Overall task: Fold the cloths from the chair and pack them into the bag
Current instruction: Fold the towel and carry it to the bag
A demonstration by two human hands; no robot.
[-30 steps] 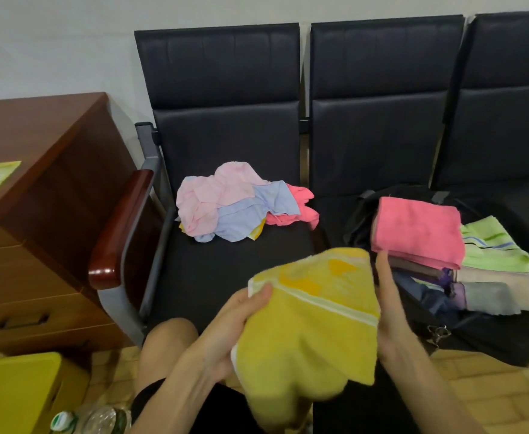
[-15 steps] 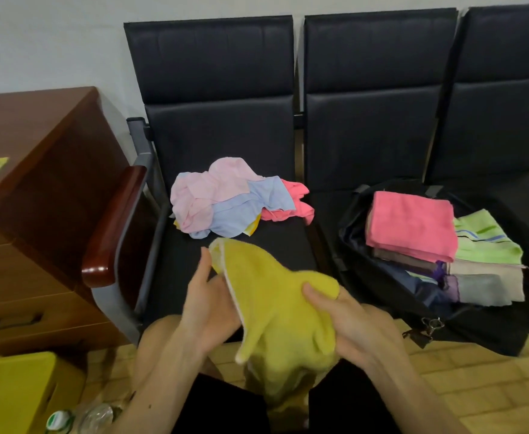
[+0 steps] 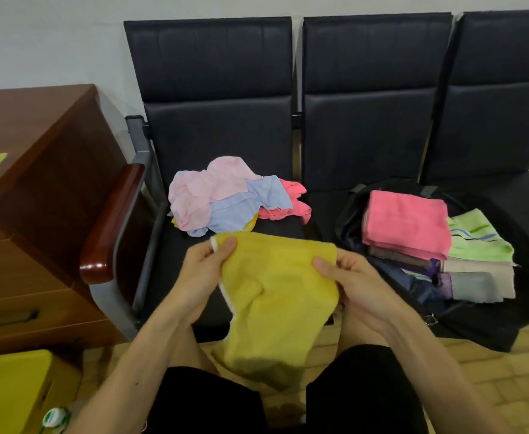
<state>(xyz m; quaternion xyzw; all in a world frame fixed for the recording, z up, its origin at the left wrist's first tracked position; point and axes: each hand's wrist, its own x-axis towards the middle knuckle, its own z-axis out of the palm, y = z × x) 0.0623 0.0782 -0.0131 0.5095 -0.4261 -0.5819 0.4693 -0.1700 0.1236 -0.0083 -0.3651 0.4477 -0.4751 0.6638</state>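
The left hand [image 3: 205,274] and right hand [image 3: 355,286] pinch the soft, floppy yellow towel [image 3: 275,296] by its top corners.

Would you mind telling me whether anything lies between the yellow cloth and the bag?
Nothing visible does. The left hand and right hand grip the yellow cloth; the open bag sits just right of it, with folded cloths stacked inside.

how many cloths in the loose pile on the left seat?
4 visible: pale pink cloth at left, light blue cloth in the middle, coral cloth at right, yellow sliver under the blue one. More may be hidden underneath.
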